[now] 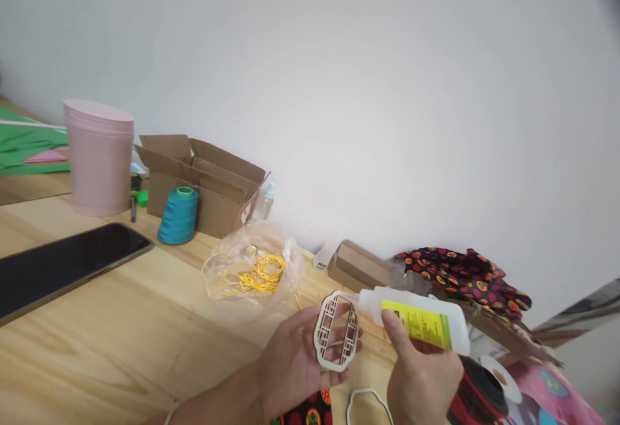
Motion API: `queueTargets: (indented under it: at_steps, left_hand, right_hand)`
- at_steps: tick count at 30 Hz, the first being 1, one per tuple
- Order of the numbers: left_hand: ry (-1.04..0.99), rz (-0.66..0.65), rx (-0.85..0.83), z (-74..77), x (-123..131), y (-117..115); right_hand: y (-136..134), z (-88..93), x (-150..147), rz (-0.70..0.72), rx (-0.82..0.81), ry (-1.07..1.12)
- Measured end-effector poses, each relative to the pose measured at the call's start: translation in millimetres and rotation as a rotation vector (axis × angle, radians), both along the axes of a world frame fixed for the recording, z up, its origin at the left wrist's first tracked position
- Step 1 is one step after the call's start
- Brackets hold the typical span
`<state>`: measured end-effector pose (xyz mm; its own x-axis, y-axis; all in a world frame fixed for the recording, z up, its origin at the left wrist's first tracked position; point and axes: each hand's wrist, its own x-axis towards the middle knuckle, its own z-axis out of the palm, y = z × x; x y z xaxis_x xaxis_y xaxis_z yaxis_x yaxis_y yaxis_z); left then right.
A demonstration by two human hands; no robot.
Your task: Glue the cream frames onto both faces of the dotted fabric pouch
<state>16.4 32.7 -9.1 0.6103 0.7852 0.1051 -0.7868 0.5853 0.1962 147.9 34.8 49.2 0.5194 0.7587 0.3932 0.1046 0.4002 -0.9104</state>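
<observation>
Two hands were seen at work over a wooden table [169, 309]. By the left hand [295, 347], palm turned up, a pale lattice frame [328, 325] was held tilted toward the viewer; its thumb lay at the frame's left edge, and its other fingers, slightly parted, were seen behind the openings. By the right hand [426, 380] a white squeeze bottle [421, 321] with a yellow label was gripped, fingers clamped around the body, thumb laid on the label. Its thin nozzle was pointed left, at the frame's upper rim; whether contact was made could not be told.

Below, between the hands, a scalloped outline piece [368, 391] was noted on the table, partly cut off by the view's lower edge. Beyond the left hand, yellow cord [264, 274] was coiled in a clear plastic bag [217, 279]. Farther left, a blue thread cone [178, 218] was placed before an open cardboard box [208, 208]. Dark patterned cloth [460, 276] was heaped near the wall, beyond the bottle.
</observation>
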Motion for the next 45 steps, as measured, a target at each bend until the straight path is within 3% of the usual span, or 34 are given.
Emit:
queueTargets:
  at_steps: [45]
  left_hand:
    - [0.073, 0.029, 0.005, 0.1, 1.4, 0.4]
  right_hand:
    - [-5.2, 3.8, -6.1, 0.008, 0.013, -0.008]
